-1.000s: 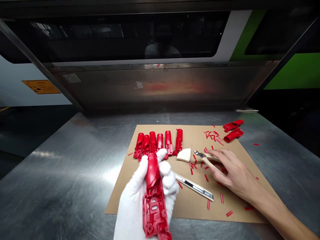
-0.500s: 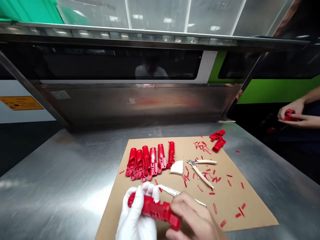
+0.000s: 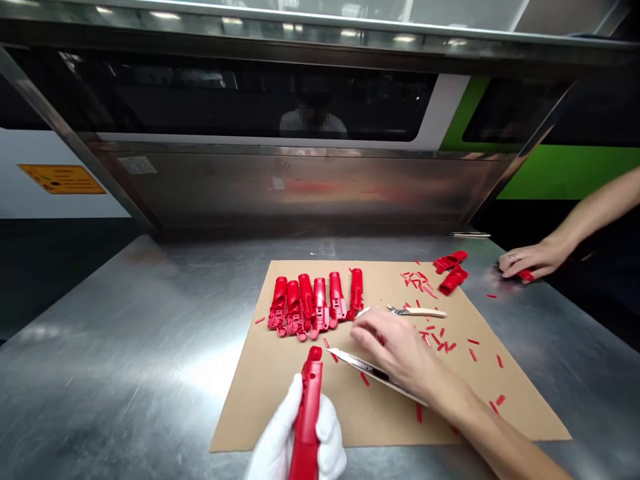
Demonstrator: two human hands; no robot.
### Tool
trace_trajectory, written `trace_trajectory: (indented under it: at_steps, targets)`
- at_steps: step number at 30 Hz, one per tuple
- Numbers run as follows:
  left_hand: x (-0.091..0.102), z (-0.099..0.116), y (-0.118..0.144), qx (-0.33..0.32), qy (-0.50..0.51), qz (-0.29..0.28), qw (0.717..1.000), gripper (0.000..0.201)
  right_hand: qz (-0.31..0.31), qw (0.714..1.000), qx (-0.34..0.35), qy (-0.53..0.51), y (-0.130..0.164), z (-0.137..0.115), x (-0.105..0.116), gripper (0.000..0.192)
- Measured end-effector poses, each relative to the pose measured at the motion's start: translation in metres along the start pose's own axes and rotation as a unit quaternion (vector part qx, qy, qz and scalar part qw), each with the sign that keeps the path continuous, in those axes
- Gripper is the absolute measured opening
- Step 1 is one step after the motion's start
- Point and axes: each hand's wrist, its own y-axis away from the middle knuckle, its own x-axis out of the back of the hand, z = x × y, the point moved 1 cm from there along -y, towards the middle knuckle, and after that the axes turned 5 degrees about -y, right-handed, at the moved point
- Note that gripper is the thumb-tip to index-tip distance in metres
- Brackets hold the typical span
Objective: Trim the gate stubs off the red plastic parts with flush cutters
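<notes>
My left hand (image 3: 280,443), in a white glove, is closed around a red plastic tubular part (image 3: 313,407), whose narrow end points away from me. My bare right hand (image 3: 390,340) reaches across the cardboard with bent fingers. Those fingers lie over a white wedge-shaped block (image 3: 364,311), of which only an edge shows; what they grip is hidden. Cutting nippers (image 3: 423,312) with cream handles lie just beyond this hand, partly covered by it. Below the hand a white craft knife (image 3: 355,362) rests on the board, its pointed end to the left.
Several similar red parts (image 3: 320,303) stand in a row on the cardboard sheet (image 3: 280,400). More red parts (image 3: 453,280) lie at its right corner, with red scraps (image 3: 443,343) scattered about. At right, a co-worker's hand (image 3: 537,260) holds something red on the metal table (image 3: 150,347).
My right hand has left the red part and moved forward over the white block and nippers. My left hand has turned the part to point forward. The co-worker's hand has come down to the table.
</notes>
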Motion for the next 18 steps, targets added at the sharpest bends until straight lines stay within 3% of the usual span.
trace_trajectory:
  at_steps: [4, 8, 10, 13, 18]
  targets:
    - [-0.006, 0.009, 0.004, -0.031, 0.044, 0.017, 0.998, 0.046, 0.047, 0.993, 0.003, 0.107, -0.002, 0.049, 0.001, 0.019]
    - [-0.015, 0.009, 0.006, -0.083, 0.079, 0.002, 0.993, 0.045, 0.031, 0.988, 0.024, 0.148, -0.003, 0.069, -0.005, 0.018]
    - [-0.018, 0.008, 0.005, -0.101, 0.087, 0.0, 0.991, 0.052, 0.032, 0.985, 0.031, 0.166, -0.001, 0.065, -0.004, 0.016]
    - [-0.017, 0.007, 0.003, -0.135, 0.088, 0.049, 0.986, 0.064, 0.054, 0.979, 0.032, 0.193, 0.009, 0.047, 0.0, 0.018]
    - [-0.018, 0.014, 0.001, -0.186, 0.077, 0.149, 0.968, 0.037, -0.029, 0.973, 0.051, 0.225, 0.035, 0.015, -0.016, 0.019]
